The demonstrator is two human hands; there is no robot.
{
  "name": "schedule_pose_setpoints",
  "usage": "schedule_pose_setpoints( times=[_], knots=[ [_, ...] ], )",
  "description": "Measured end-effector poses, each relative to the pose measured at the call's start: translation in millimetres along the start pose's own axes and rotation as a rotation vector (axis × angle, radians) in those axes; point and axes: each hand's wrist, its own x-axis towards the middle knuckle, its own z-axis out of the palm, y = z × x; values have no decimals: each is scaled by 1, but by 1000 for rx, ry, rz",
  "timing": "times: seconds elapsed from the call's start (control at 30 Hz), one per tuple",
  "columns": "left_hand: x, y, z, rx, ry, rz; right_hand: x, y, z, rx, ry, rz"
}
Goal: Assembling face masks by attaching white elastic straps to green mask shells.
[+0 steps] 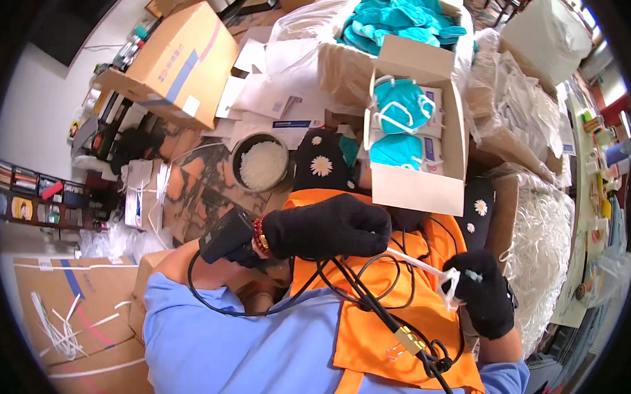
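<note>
My left hand point(332, 229), in a black knitted glove, is closed with its back up over my orange apron. A white elastic strap point(416, 261) stretches from its fingertips to my right hand point(482, 290). That black-gloved hand is closed round the strap's bunched, looped end, and a small pale turquoise bit shows among its fingers. Just beyond my hands, an open white carton point(418, 190) rests on my lap. Inside lie turquoise cup-shaped masks point(402, 106) with white straps, beside white printed packets point(432, 149).
A plastic-lined box of turquoise masks point(401, 23) stands ahead. At right is a box heaped with white straps point(536, 253). A round bowl of small white pieces point(263, 166) sits left of my knee. Black cables point(357, 285) cross my apron. Cardboard boxes point(171, 60) stand left.
</note>
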Motion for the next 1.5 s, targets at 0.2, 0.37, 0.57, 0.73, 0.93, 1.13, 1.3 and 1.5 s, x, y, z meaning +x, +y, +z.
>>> schedule_pose_setpoints(
  times=[0.2,0.37,0.57,0.73,0.93,1.13,1.3,1.5],
  knots=[
    [-28,-6,-6,-148,179,-54,-16,12,14,30,141,77],
    [-13,-25,-11,-177,251,51,0,31,1,-250,104,-68],
    [32,-26,6,-424,106,-86,90,13,32,37,229,-488],
    [35,-48,16,-244,186,161,89,7,52,-620,446,-652],
    [24,-57,23,426,177,407,65,14,37,-50,208,-402],
    [13,-46,31,-198,37,54,49,31,13,-253,301,-437],
    [-49,-90,-36,-358,735,-93,12,80,-144,451,892,-263],
    [-74,-218,-152,66,920,-202,-29,146,-288,-683,1070,-288]
  ],
)
